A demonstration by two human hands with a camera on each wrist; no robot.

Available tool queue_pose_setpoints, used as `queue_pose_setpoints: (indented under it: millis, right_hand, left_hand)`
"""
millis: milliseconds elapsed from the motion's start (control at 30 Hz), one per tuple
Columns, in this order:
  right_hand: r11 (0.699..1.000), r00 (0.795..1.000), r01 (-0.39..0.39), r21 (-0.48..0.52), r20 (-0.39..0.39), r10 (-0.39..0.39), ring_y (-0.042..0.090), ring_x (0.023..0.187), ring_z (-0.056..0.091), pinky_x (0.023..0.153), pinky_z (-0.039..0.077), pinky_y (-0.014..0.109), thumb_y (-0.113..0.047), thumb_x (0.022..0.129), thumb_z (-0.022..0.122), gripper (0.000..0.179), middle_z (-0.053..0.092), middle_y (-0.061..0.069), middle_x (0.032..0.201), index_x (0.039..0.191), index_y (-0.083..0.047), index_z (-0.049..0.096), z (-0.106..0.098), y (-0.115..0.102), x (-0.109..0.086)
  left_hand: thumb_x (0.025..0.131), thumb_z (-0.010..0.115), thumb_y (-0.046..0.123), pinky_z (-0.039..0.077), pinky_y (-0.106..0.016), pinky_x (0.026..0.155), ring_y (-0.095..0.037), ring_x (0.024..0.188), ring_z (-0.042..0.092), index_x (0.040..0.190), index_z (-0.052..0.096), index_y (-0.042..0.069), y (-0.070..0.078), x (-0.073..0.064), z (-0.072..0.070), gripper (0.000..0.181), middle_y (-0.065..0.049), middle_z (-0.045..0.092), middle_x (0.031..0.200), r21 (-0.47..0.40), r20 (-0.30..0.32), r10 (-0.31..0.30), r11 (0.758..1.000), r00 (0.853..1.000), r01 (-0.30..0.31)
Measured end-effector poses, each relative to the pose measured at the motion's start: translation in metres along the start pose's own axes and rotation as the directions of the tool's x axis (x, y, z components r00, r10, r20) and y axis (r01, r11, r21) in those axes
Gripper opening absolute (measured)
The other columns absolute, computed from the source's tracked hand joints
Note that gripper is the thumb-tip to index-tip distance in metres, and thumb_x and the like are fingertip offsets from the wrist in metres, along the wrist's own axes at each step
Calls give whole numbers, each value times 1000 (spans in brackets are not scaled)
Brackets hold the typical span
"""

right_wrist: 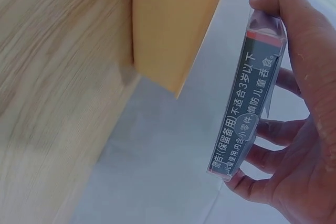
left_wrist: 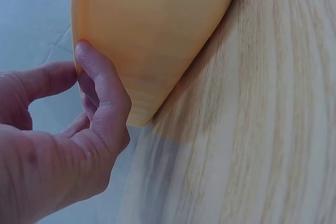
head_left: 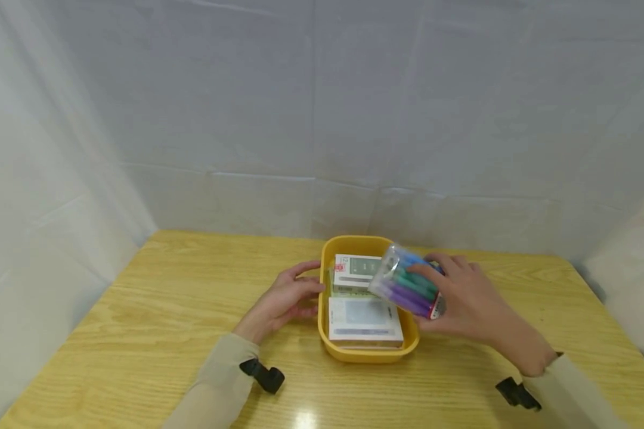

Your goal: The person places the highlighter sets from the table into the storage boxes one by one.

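A yellow plastic basket [head_left: 369,356] stands on the table with two boxes inside. The rear one is a white and green box [head_left: 354,280]. In front of it lies a white box [head_left: 365,322] with a pale blue panel. My left hand [head_left: 290,296] is at the basket's left rim; in the left wrist view its thumb and bent forefinger pinch that rim. My right hand [head_left: 469,298] grips a clear pack of coloured pens [head_left: 408,283], blue, green and purple, tilted above the basket's right side. The right wrist view shows the pack's dark printed end, with thumb and fingers on opposite edges.
The wooden table [head_left: 193,316] reaches out to both sides of the basket. Behind it hangs a pale sheet [head_left: 311,119], with more sheeting at left and right. Black camera mounts [head_left: 263,375] sit at both wrists.
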State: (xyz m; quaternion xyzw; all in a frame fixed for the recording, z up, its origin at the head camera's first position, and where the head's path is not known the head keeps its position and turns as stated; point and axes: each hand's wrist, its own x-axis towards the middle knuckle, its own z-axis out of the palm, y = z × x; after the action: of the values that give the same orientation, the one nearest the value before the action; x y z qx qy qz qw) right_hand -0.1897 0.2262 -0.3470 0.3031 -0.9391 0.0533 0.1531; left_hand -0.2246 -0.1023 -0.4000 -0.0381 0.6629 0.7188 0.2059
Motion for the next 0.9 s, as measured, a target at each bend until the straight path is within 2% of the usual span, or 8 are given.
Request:
queue_pose_setpoints:
  millis: [533,733,900]
  right_hand:
    - [997,995,70,21,67,-71,37,121,56,92,48,61,-53,71,82,77,55,16,141,138,-24,59,7,-20,15]
    - [993,989,109,39,100,-113,38,124,54,96,46,63,-54,72,83,76,53,16,145,138,-25,59,10,-29,23]
    - [991,983,126,53,126,-132,35,123,53,97,45,59,-55,72,83,76,54,15,145,138,-25,60,13,-35,27]
  left_hand:
    - [98,61,8,57,-29,72,-21,105,64,155,40,17,1,-1,1,60,-21,58,142,-2,13,0,1000,1000,0]
    - [97,62,7,57,-28,70,-20,102,65,155,40,16,0,-1,1,62,-21,59,141,-19,13,4,1000,1000,-3]
    - [97,62,8,57,-29,71,-21,102,65,155,41,16,0,-1,0,62,-21,59,141,-20,19,6,1000,1000,-6]
